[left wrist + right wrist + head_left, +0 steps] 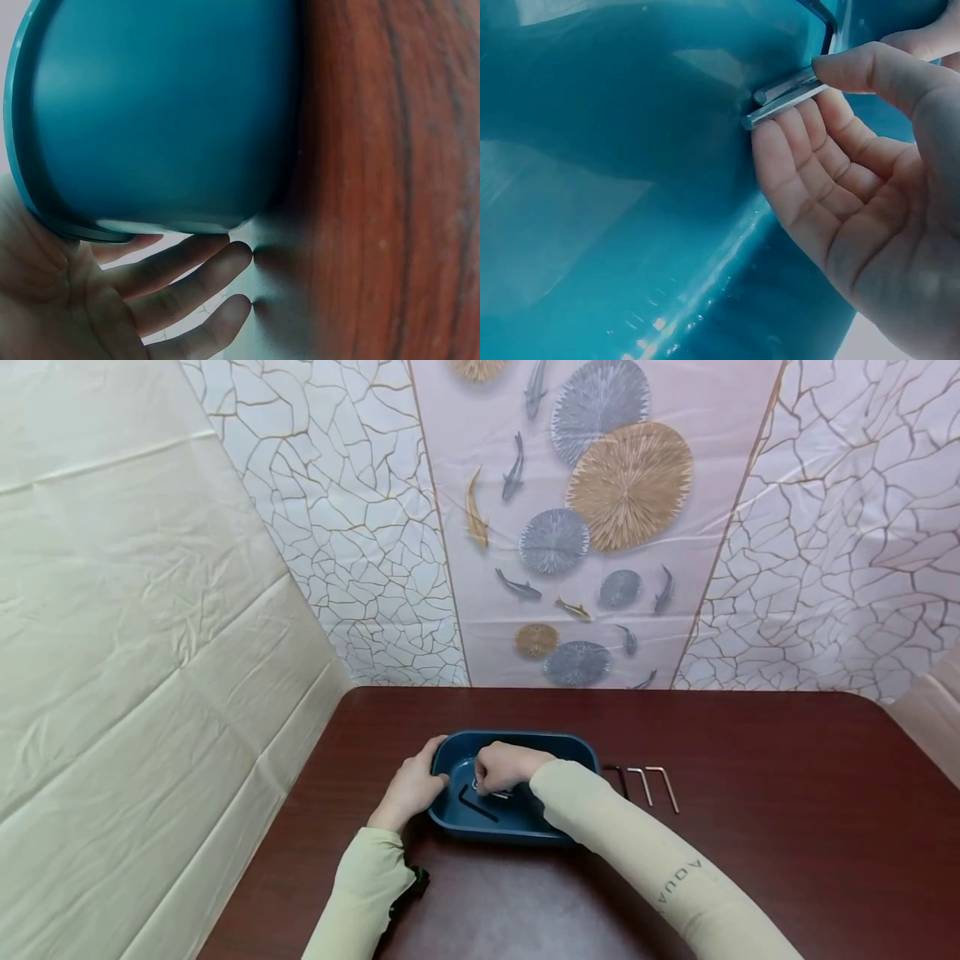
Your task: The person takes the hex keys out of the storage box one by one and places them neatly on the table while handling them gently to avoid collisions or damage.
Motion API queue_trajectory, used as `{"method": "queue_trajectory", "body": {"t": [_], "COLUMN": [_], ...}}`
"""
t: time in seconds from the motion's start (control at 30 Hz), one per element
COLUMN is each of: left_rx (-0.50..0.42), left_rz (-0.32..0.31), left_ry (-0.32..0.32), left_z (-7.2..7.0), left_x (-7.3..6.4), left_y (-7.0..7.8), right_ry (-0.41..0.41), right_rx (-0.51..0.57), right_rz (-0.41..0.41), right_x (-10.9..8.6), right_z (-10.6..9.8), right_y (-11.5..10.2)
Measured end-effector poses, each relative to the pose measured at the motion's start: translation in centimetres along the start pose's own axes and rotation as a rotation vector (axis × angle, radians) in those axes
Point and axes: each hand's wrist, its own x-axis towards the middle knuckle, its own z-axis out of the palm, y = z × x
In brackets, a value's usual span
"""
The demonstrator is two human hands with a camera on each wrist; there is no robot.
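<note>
A deep blue plastic tray sits on the table. My left hand grips its left end, thumb over the rim and fingers outside, under the wall in the left wrist view. Inside the tray, my right hand pinches at silver hex keys; two straight silver shanks show side by side between thumb and fingers in the right wrist view. Their other ends are hidden by the hand. A black hex key lies on the tray floor, left of the right hand's fingertips.
Right of the tray, three L-shaped hex keys lie in a row on the table: a black one, a silver one and a bronze-toned one. The dark red table meets a patterned cloth backdrop behind.
</note>
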Motion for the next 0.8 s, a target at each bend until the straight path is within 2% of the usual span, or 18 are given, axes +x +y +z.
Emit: {"method": "queue_trajectory", "body": {"t": [0.33, 0.8], "left_rx": [0.0, 0.009], "left_rz": [-0.005, -0.029], "left_ry": [0.004, 0.013], "left_z": [0.0, -0.1], "left_x": [0.0, 0.0], "left_y": [0.0, 0.3], "right_ry": [0.043, 0.097], "right_rx": [-0.024, 0.01], "right_rz": [-0.033, -0.141], "right_x": [-0.3, -1.2], "right_z": [-0.8, -2.5], "right_y": [-0.3, -1.2]}}
